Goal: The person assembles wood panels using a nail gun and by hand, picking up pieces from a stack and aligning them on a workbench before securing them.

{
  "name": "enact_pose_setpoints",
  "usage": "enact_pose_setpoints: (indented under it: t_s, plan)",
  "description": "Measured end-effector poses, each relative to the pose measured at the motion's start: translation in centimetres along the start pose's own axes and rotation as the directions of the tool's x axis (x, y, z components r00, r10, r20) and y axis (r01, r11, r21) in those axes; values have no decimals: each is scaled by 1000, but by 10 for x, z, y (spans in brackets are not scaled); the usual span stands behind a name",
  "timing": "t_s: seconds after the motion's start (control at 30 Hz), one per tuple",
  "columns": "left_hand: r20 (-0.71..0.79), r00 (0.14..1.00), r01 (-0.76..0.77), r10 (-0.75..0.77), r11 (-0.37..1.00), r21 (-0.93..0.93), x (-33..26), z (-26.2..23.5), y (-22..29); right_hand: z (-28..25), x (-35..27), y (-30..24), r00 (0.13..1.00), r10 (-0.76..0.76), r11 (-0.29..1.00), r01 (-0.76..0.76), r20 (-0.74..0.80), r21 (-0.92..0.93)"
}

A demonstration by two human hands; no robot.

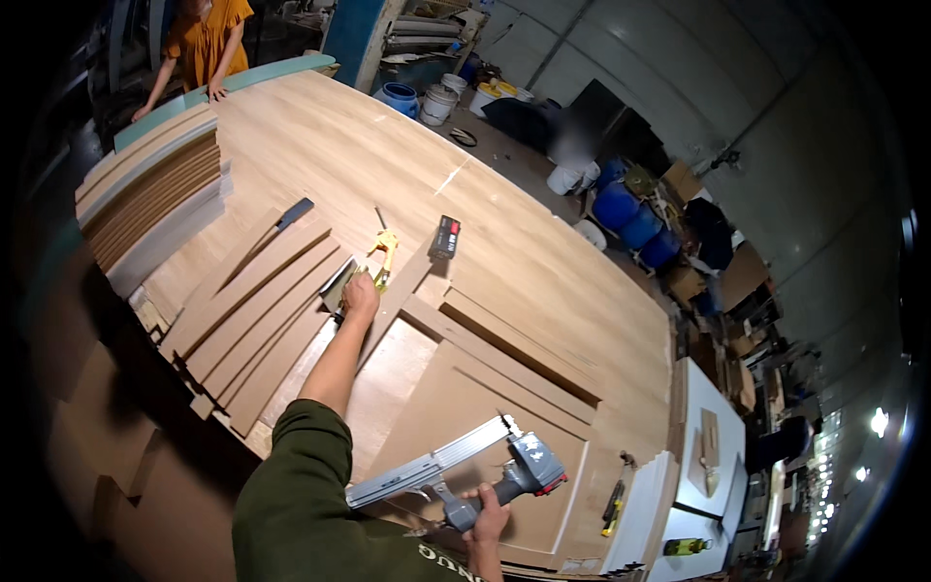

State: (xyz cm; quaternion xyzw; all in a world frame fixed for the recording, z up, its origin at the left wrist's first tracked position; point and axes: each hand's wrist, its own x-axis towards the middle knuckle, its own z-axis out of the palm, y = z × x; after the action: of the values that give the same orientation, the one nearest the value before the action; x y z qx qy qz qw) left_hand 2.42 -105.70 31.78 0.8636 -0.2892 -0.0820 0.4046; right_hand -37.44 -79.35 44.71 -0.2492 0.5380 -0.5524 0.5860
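My right hand (489, 518) is wrapped round the grey grip of a nail gun (531, 464), whose long silver magazine (436, 461) points to the left. Stretched forward over the table, my left hand (360, 295) is closed at a small dark and silver box-like thing (337, 282). What its fingers hold is partly hidden by the hand. Just beyond that hand lies a yellow object (385, 248) with a dark thin tip. A black and red box (445, 238) sits to its right, at the end of a wooden strip (400, 299).
Several curved wooden strips (254, 289) lie left of my arm, a stack of curved boards (155, 199) farther left. A panel frame (514, 357) lies in front. A yellow and black cutter (613, 508) is at right. A person in orange (206, 48) leans on the far edge.
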Motion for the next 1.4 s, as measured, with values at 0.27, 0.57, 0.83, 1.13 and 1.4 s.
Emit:
enact_pose_setpoints:
  t_s: [0.27,0.57,0.83,1.13,1.4]
  plan:
    - [574,800,403,174,553,-729,-59,-95,26,7,-12,-14,999,-36,995,33,31,90]
    - [677,662,644,320,219,-733,-166,-189,67,6,-33,-11,983,-11,992,-12,183,126]
    - [665,660,569,350,345,-747,-203,-234,84,11,-44,0,933,-29,980,-43,358,193]
    - [618,721,464,312,445,-766,-216,-274,86,22,-44,0,853,-63,988,-21,517,155]
    - [485,767,220,420,537,-814,-236,-281,105,22,-42,-4,832,58,975,-165,551,146]
